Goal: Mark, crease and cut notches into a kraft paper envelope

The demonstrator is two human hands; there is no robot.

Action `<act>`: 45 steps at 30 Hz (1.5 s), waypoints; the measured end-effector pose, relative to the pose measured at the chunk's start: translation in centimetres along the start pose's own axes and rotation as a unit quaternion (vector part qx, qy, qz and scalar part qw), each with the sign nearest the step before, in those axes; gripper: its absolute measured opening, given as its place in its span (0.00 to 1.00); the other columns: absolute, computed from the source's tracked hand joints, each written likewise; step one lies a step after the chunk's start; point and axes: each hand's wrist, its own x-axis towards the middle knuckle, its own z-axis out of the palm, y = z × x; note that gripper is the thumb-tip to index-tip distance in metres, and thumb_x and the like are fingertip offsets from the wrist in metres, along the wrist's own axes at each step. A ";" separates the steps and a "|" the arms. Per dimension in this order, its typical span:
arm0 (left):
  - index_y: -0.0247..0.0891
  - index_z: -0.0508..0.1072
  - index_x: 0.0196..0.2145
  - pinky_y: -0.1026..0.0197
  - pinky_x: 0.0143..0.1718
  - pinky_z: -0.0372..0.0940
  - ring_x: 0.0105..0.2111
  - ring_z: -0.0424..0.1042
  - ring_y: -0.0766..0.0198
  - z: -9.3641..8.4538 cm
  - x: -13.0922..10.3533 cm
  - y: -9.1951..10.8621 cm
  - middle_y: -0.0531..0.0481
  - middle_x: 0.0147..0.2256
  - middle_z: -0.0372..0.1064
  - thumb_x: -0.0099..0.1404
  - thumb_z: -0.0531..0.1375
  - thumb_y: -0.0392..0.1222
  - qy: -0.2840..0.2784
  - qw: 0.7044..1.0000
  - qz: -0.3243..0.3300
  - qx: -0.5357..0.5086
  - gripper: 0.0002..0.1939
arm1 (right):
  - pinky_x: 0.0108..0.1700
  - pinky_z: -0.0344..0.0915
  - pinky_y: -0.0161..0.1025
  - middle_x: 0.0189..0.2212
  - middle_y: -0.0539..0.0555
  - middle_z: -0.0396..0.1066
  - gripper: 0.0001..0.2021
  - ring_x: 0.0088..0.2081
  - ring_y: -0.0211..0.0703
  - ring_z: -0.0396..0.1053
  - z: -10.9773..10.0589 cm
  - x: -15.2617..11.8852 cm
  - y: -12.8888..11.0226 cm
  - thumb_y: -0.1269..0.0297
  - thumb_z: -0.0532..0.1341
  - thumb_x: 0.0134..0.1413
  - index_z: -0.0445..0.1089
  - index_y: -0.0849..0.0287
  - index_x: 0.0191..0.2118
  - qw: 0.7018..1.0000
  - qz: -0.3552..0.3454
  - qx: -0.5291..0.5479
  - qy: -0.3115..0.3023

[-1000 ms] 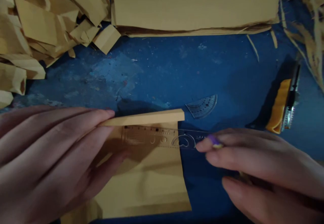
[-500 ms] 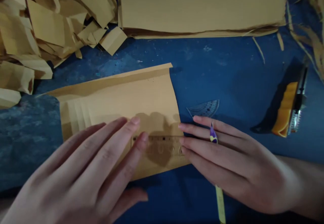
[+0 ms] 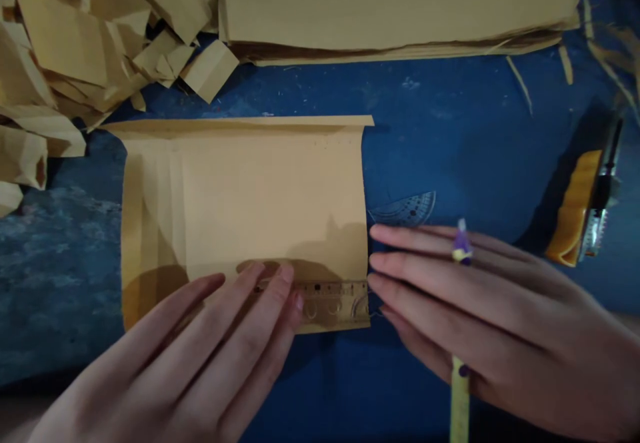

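A tan paper sheet (image 3: 270, 196) with a folded strip along its far edge and creases at its left lies on the blue table. On its near edge rests a clear ruler (image 3: 333, 299). My left hand (image 3: 215, 349) lies over the ruler's left part and the paper, fingers stretched out. Beside the paper's right edge, my right hand (image 3: 475, 303) touches the ruler's right end with its fingertips. A yellow and purple pencil (image 3: 460, 396) is held between the fingers of my right hand. Just beyond those fingers is a clear protractor (image 3: 410, 208).
Crumpled paper scraps (image 3: 75, 49) are heaped at the far left. A stack of tan paper (image 3: 400, 6) lies at the far side. An orange cutter (image 3: 575, 209) rests at the right, with thin paper strips (image 3: 610, 69) beyond it on the blue table (image 3: 490, 136).
The paper has turned to lie squarer to the view, its right edge shifting right and the ruler moving with it. My right hand has moved right; my left thumb has gone out of sight.
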 end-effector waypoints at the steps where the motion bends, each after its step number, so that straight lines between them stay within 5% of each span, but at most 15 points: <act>1: 0.34 0.69 0.68 0.44 0.78 0.51 0.71 0.65 0.46 0.1 0.0 0.2 0.40 0.72 0.63 0.77 0.53 0.44 -0.004 1.000 0.011 0.009 0.26 | 0.64 0.77 0.47 0.51 0.62 0.82 0.12 0.59 0.57 0.78 -0.2 0.1 0.1 0.73 0.66 0.65 0.80 0.65 0.52 0.999 0.017 -0.026 0.008; 5: 0.29 0.67 0.70 0.44 0.81 0.42 0.75 0.55 0.44 0.6 0.2 0.9 0.38 0.73 0.60 0.75 0.51 0.41 -0.007 0.999 0.032 0.014 0.29 | 0.59 0.82 0.47 0.47 0.65 0.83 0.11 0.52 0.61 0.82 -0.5 0.5 0.5 0.69 0.68 0.65 0.81 0.69 0.49 0.993 0.038 -0.108 0.016; 10: 0.31 0.66 0.70 0.45 0.81 0.41 0.75 0.55 0.45 0.9 0.1 1.1 0.38 0.72 0.62 0.75 0.50 0.43 -0.006 0.999 0.027 0.017 0.30 | 0.60 0.81 0.53 0.49 0.72 0.81 0.14 0.56 0.68 0.80 -0.5 0.4 0.6 0.69 0.68 0.64 0.79 0.75 0.51 0.990 0.034 -0.139 0.018; 15: 0.34 0.66 0.71 0.43 0.80 0.41 0.75 0.53 0.44 0.8 -0.1 0.9 0.41 0.71 0.63 0.75 0.52 0.46 -0.015 0.999 0.047 0.017 0.30 | 0.69 0.73 0.44 0.49 0.58 0.82 0.09 0.59 0.53 0.78 -0.3 -0.4 -0.6 0.73 0.65 0.66 0.80 0.62 0.48 0.999 0.016 -0.037 0.032; 21: 0.32 0.66 0.70 0.42 0.80 0.42 0.75 0.54 0.42 1.0 0.3 0.6 0.40 0.71 0.62 0.74 0.52 0.43 -0.014 0.997 0.070 0.013 0.30 | 0.54 0.80 0.33 0.43 0.51 0.82 0.07 0.41 0.40 0.81 -0.5 -0.2 -1.4 0.75 0.64 0.65 0.79 0.57 0.42 0.994 0.095 0.025 0.041; 28: 0.33 0.69 0.68 0.45 0.81 0.42 0.76 0.52 0.45 1.1 0.3 0.5 0.41 0.70 0.64 0.73 0.52 0.41 -0.008 0.998 0.064 -0.002 0.28 | 0.43 0.79 0.30 0.37 0.51 0.80 0.08 0.32 0.35 0.78 0.1 0.5 -0.3 0.75 0.62 0.61 0.74 0.55 0.33 0.987 0.125 0.079 0.070; 37: 0.33 0.70 0.66 0.47 0.80 0.45 0.75 0.56 0.49 0.7 -0.1 0.4 0.43 0.70 0.66 0.74 0.53 0.40 -0.009 0.998 0.052 -0.015 0.26 | 0.39 0.77 0.27 0.36 0.51 0.79 0.07 0.31 0.34 0.78 -1.9 1.6 1.5 0.75 0.63 0.60 0.74 0.56 0.34 0.981 0.113 0.149 0.042; 45: 0.32 0.71 0.65 0.49 0.80 0.47 0.75 0.57 0.51 1.0 -0.5 0.4 0.40 0.71 0.63 0.75 0.51 0.37 0.004 0.999 0.044 -0.024 0.25 | 0.36 0.76 0.27 0.34 0.50 0.77 0.08 0.30 0.32 0.75 -1.1 1.4 0.8 0.75 0.62 0.61 0.72 0.56 0.32 0.967 0.153 0.182 0.086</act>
